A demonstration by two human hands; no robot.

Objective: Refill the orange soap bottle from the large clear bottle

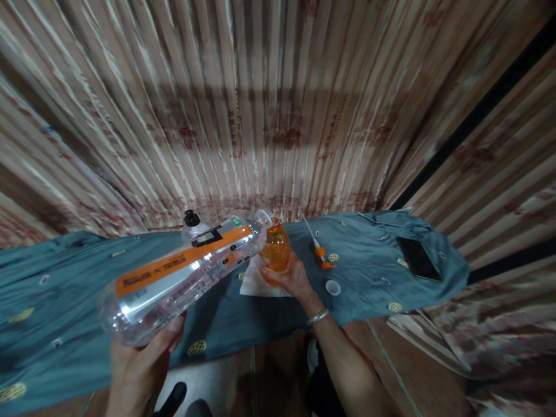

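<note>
My left hand (145, 353) grips a large clear plastic bottle (182, 272) with an orange and silver label near its base. The bottle tilts, its mouth at the neck of an amber bottle (277, 252). My right hand (293, 275), with a bracelet at the wrist, is wrapped round the amber bottle's lower part. Under the amber bottle lies a white sheet (256, 282). To the right lie an orange pump head (320, 253) with a clear tube and a small white cap (333, 288). Whether liquid is flowing cannot be made out.
A bottle with a black pump top (191, 218) stands behind the large bottle. A dark phone (417, 258) lies at the right of the green-blue cloth (365, 289). Pleated curtains (278, 116) hang behind and at the right.
</note>
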